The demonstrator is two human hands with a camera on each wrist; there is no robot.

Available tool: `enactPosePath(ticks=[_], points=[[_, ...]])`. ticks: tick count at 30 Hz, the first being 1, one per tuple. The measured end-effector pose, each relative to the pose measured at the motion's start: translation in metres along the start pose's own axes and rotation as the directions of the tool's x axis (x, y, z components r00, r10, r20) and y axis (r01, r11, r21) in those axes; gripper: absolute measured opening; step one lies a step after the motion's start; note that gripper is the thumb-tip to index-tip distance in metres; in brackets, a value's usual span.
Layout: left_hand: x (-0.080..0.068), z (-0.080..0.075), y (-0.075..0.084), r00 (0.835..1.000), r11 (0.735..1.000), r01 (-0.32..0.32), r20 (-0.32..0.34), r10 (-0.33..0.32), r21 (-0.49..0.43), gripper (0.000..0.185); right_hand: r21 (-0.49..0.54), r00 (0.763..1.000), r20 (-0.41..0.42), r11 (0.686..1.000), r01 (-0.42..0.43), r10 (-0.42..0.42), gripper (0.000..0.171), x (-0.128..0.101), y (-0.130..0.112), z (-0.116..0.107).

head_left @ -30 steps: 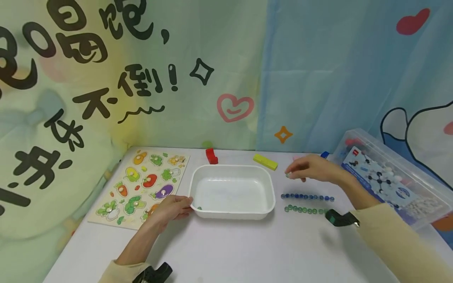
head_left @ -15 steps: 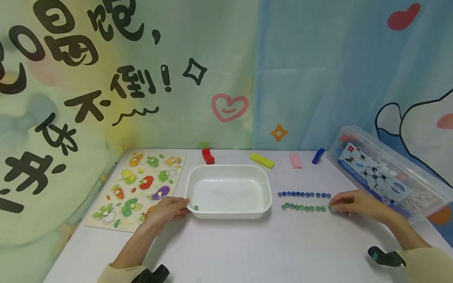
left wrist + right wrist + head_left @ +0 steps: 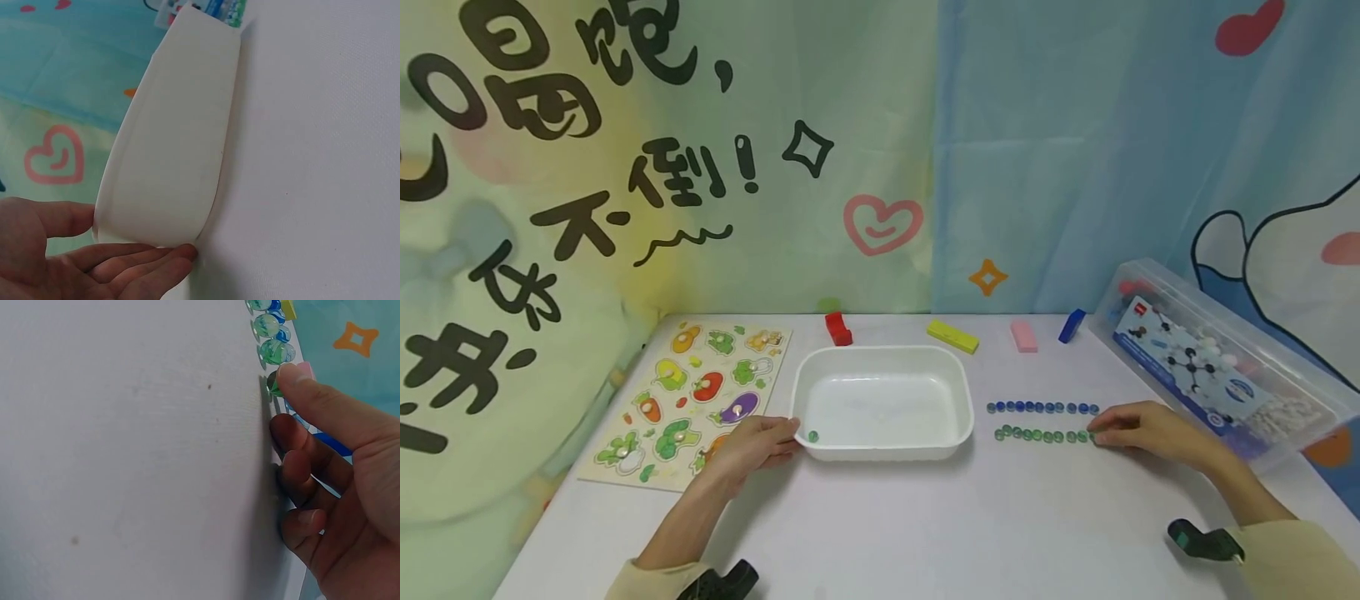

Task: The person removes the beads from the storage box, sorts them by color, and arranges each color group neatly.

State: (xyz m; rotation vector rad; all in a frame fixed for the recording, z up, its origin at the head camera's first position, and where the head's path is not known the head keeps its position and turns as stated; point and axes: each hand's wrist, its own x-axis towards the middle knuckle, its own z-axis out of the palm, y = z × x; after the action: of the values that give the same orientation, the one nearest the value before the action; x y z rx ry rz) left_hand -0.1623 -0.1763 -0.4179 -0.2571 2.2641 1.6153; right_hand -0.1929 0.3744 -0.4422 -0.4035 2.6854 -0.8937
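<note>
My left hand (image 3: 758, 444) holds the near left corner of a white plastic tray (image 3: 883, 453). In the left wrist view its thumb touches the rim and its fingers lie against the lower wall. One green marble (image 3: 812, 436) lies in that corner of the tray. To the right of the tray is a row of green marbles (image 3: 1037, 435), with a row of blue marbles (image 3: 1042, 407) behind it. My right hand (image 3: 1153, 429) is at the right end of the green row. Its thumb and forefinger pinch a green marble (image 3: 272, 382), partly hidden by the thumb.
A vegetable puzzle board (image 3: 658, 408) lies left of the tray. Behind stand red (image 3: 839, 329), yellow (image 3: 952, 337), pink (image 3: 1023, 337) and blue (image 3: 1072, 326) blocks. A clear plastic box (image 3: 1217, 367) of molecule-model parts borders the right hand. A printed curtain (image 3: 1037, 167) hangs behind.
My right hand has come from behind the blue row, toward me and right, bringing a marble to the green row's right end, then slightly left. My left hand keeps holding the tray corner.
</note>
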Motion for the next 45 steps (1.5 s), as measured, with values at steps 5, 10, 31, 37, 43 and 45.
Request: enactPosePath(ticks=[5,10,31,37,43,45], points=[[-0.001,0.000,-0.001,1.000,1.000,0.001,0.008,-0.001,-0.007,0.040,-0.013,1.000,-0.024,1.000,-0.007,0.006,0.031,-0.002,0.001,0.000],[-0.001,-0.001,-0.002,1.000,1.000,0.006,0.011,-0.006,-0.010,0.041,-0.010,0.994,-0.074,0.996,-0.084,0.083,0.037,-0.003,-0.005,-0.004],[-0.006,-0.003,0.002,0.997,0.997,-0.058,-0.041,0.060,0.043,0.053,-0.084,0.979,-0.131,0.986,0.146,-0.156,0.030,0.034,-0.114,0.004],[-0.004,-0.003,0.001,0.998,0.997,-0.048,-0.043,0.050,0.053,0.049,-0.087,0.928,0.116,0.927,0.365,-0.354,0.028,0.093,-0.193,0.028],[-0.004,0.000,0.001,0.997,0.997,-0.048,-0.053,0.052,0.062,0.048,-0.130,0.869,0.383,0.912,0.388,-0.315,0.030,0.146,-0.266,0.066],[-0.004,0.001,0.001,0.997,0.997,-0.047,-0.055,0.051,0.063,0.047,-0.168,0.857,0.451,0.919,0.356,-0.249,0.031,0.159,-0.286,0.081]])
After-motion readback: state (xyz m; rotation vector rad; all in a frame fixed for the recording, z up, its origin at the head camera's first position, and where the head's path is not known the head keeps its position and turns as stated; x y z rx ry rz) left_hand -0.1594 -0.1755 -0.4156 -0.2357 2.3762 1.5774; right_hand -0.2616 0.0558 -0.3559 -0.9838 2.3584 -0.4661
